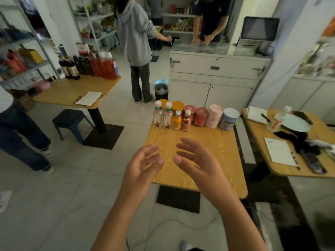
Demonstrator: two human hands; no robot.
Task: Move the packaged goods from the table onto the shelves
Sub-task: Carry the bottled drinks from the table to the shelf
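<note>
Wooden table on a tiled floor. Along its far edge stand, all upright: two clear bottles, an orange-filled bottle, a sauce bottle, red cans, a pink canister and a blue-grey tin. Left hand and right hand hover apart over the near tabletop, fingers loosely curled, holding nothing. Shelves stand far left, behind a second table.

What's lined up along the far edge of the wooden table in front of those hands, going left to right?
Front row: first clear bottle → second clear bottle → orange bottle → small red-brown bottle → red can → pink canister → blue-grey tin. The orange-lidded jars behind overlap, so I left them out.
</note>
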